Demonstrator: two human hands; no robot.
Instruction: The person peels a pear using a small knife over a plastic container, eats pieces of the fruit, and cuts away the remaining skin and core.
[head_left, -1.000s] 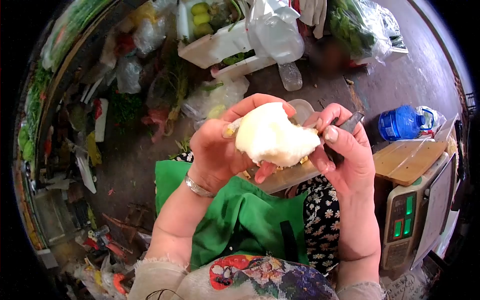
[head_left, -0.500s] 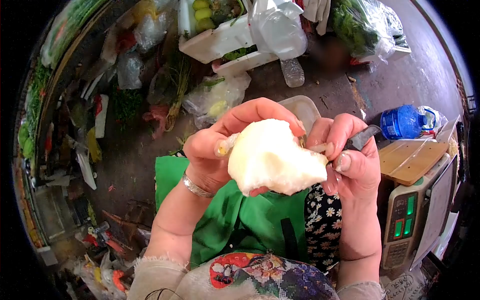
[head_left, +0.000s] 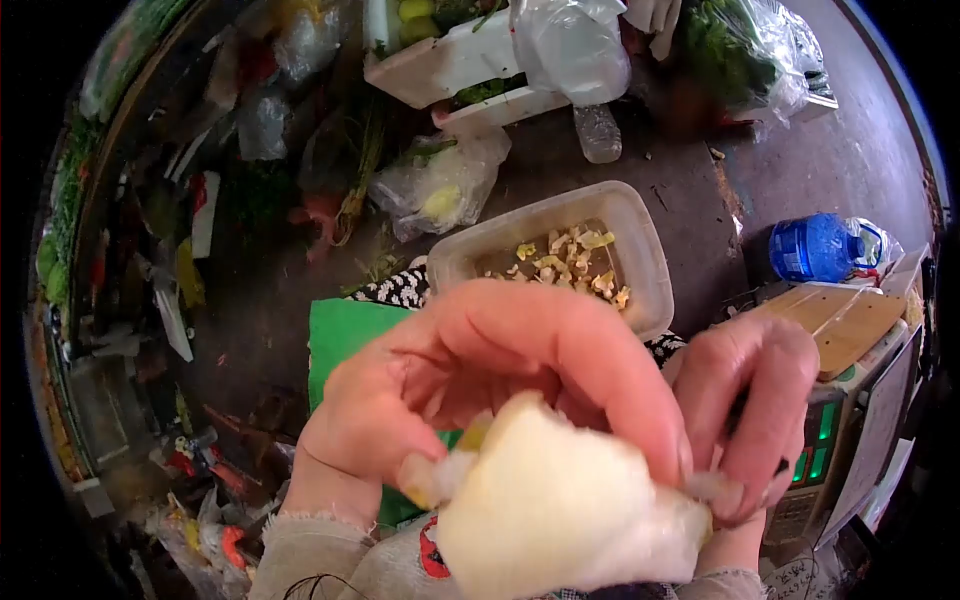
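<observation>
A pale cream, peeled chunk of vegetable or fruit (head_left: 565,500) fills the lower middle of the view, close to the camera and slightly blurred. My left hand (head_left: 500,350) curls over it, thumb on its left side and fingers along the top and right. Closed at its right edge is my right hand (head_left: 750,400), fingers bent. A sliver of a dark, knife-like blade (head_left: 781,467) shows beside those fingers; the rest of it is hidden. Behind the hands, a translucent plastic tub (head_left: 645,240) holds many small yellowish-white scraps (head_left: 570,262).
A scale (head_left: 825,430) with a wooden board (head_left: 835,322) stands at right, near a blue bottle (head_left: 810,247). White foam boxes (head_left: 440,65) with produce and a clear plastic bag (head_left: 450,185) lie ahead. Greens and litter line the left side.
Both hands and the pale chunk have come down and closer to the camera, uncovering the tub. The dark blade, plainly visible before, is now mostly hidden by the right hand.
</observation>
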